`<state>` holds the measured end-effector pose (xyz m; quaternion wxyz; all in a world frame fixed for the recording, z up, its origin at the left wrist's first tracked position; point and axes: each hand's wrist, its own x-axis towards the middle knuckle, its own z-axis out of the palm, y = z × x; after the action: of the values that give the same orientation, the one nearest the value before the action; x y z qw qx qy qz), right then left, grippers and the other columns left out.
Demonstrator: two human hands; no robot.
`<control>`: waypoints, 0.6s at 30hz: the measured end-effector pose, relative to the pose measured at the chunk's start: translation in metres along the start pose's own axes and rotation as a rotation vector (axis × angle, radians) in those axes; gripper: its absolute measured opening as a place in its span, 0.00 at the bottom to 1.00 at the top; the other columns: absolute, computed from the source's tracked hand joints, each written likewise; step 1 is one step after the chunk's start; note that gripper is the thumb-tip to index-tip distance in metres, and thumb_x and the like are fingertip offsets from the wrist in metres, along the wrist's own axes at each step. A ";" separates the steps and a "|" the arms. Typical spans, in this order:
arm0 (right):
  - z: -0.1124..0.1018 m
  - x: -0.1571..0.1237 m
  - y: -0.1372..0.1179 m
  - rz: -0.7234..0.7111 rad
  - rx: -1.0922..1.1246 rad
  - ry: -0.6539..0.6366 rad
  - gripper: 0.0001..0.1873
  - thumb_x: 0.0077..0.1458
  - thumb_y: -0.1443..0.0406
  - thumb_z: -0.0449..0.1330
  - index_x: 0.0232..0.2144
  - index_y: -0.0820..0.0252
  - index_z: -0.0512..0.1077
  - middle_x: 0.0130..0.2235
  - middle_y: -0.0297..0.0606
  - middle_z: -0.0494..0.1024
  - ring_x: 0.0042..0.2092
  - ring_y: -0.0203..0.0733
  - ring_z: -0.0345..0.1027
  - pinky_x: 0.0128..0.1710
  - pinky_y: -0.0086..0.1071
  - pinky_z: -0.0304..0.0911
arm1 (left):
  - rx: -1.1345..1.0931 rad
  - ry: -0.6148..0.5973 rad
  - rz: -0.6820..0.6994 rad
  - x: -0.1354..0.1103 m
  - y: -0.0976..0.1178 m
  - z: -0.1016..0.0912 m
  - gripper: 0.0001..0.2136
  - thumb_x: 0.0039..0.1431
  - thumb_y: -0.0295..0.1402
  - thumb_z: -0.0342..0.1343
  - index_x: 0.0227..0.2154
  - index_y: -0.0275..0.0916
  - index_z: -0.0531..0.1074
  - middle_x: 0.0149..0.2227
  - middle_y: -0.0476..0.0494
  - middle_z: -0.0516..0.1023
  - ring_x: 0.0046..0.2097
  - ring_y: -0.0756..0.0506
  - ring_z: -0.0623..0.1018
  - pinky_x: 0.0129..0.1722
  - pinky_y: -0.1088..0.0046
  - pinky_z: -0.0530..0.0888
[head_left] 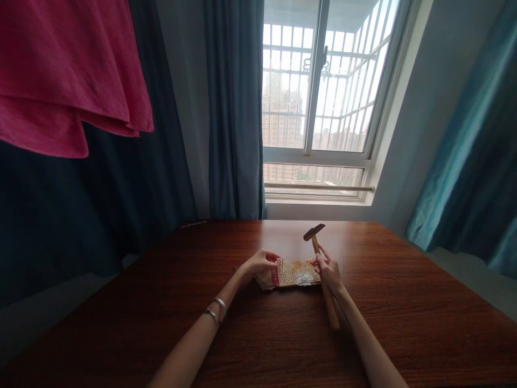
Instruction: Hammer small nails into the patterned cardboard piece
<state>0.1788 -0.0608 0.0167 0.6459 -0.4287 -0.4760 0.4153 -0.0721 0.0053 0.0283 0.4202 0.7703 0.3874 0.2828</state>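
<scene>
A small flat wooden board (291, 274), speckled with holes and marked with red and white patches, lies on the brown wooden table (404, 302). My left hand (262, 262) rests on the board's left end, fingers pinched together by thin upright pins or nails at about the board's left third; what the fingertips hold is too small to name. My right hand (328, 270) is closed round the wooden handle of a hammer (319, 253), whose dark head is raised above the board's right side. Two silver bangles circle my left wrist.
A window (319, 91) with a white grille stands behind the table, flanked by blue curtains (234, 108). A pink cloth (68, 70) hangs at the upper left. The table's far edge runs just beyond the board.
</scene>
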 end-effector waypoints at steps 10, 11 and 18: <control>0.007 -0.005 0.005 0.029 0.026 -0.049 0.31 0.48 0.59 0.56 0.54 0.65 0.57 0.21 0.29 0.68 0.15 0.26 0.53 0.15 0.23 0.52 | 0.266 0.059 0.061 -0.013 0.001 -0.007 0.12 0.42 0.33 0.56 0.30 0.32 0.77 0.27 0.44 0.75 0.29 0.48 0.72 0.29 0.76 0.67; 0.008 -0.005 0.006 0.031 0.023 -0.050 0.31 0.48 0.59 0.56 0.53 0.65 0.57 0.21 0.30 0.68 0.15 0.26 0.53 0.15 0.23 0.52 | 0.275 0.066 0.073 -0.013 -0.001 -0.004 0.12 0.43 0.33 0.56 0.30 0.32 0.77 0.27 0.44 0.76 0.29 0.49 0.72 0.29 0.76 0.67; 0.011 -0.007 0.017 0.058 0.020 -0.045 0.33 0.47 0.58 0.56 0.54 0.65 0.57 0.20 0.29 0.68 0.14 0.26 0.53 0.13 0.22 0.50 | 0.313 0.144 0.129 -0.012 -0.005 0.004 0.11 0.44 0.35 0.56 0.28 0.33 0.77 0.28 0.44 0.77 0.30 0.49 0.73 0.31 0.78 0.67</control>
<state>0.1647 -0.0608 0.0010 0.6270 -0.4266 -0.4736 0.4479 -0.0776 -0.0042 0.0205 0.2472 0.8273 0.4055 0.3001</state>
